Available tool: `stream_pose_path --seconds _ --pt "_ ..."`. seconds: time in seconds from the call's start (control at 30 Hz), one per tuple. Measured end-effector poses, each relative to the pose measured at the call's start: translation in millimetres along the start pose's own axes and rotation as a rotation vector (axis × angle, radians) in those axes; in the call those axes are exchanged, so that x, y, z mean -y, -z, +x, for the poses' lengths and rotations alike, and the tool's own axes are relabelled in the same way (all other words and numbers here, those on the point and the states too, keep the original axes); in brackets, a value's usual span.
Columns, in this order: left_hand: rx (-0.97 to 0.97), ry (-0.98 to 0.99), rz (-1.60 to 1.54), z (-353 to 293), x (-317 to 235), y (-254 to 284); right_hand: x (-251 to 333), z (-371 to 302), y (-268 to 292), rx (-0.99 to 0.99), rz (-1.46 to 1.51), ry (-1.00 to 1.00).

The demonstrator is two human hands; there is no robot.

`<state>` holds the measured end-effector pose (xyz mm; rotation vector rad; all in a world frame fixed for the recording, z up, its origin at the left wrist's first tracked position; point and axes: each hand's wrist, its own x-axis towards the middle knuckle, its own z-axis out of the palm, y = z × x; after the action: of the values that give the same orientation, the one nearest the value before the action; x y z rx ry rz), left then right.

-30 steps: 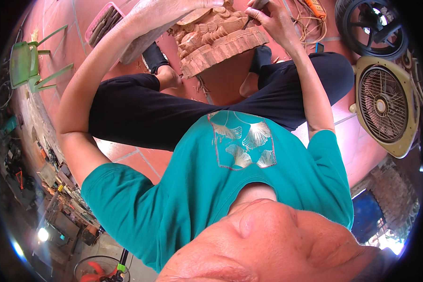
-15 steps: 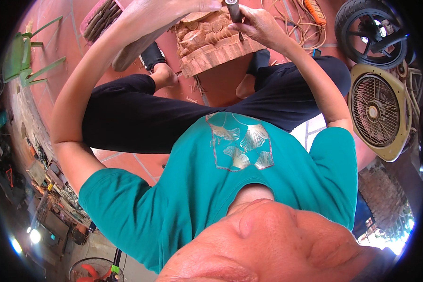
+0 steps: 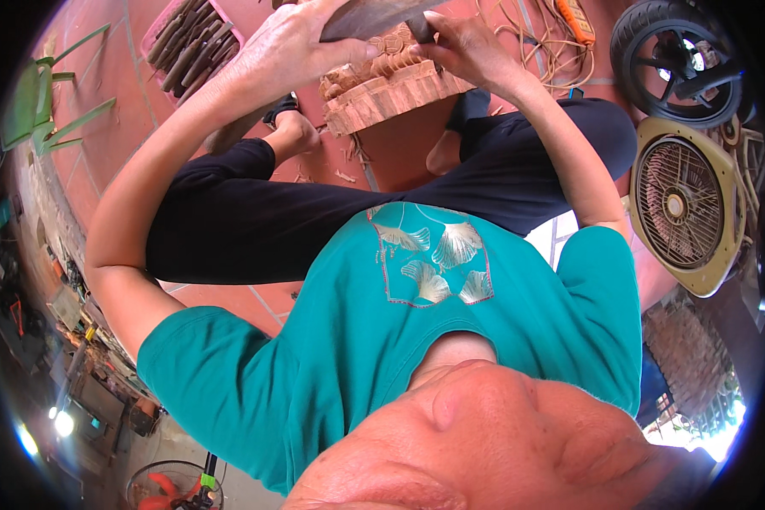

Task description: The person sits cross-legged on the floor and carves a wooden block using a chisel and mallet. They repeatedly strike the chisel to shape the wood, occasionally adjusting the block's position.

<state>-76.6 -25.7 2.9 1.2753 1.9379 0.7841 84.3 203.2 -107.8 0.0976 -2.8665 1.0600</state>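
head view: the person sits on the red tiled floor [image 3: 102, 127] with legs folded, a carved wood block [image 3: 391, 85] propped between the feet near the top edge of the frame. the left hand [image 3: 293, 42] is clenched around a dark wooden mallet [image 3: 374, 15], held flat above the block. the right hand [image 3: 463, 47] grips a chisel [image 3: 418, 27], its tip set against the carving. wood chips lie on the floor just below the block. a pink tray of tools [image 3: 191, 51] sits at the upper left, a fan [image 3: 684, 208] at the right. judgement: carving is under way; the next strike calls for a steady chisel angle and a measured blow.
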Motion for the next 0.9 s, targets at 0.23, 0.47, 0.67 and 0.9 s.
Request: stream_pose_path --seconds 0.23,0.47,0.67,0.9 --pt "-0.348 -0.33 -0.04 10.2 -3.1 5.1 -8.1 -3.7 -3.8 -0.019 -0.021 0.056" --pt "-0.083 -0.024 0.09 8.3 8.4 -7.6 -1.3 -5.0 2.2 -0.004 0.031 -0.02" --pt "-0.157 0.031 0.06 5.4 -17.0 6.3 -4.1 -11.6 3.8 -0.124 0.012 -0.076" --pt "-0.227 -0.104 0.098 7.3 -20.7 6.7 -10.6 -8.1 -11.1 -0.101 0.085 -0.015"
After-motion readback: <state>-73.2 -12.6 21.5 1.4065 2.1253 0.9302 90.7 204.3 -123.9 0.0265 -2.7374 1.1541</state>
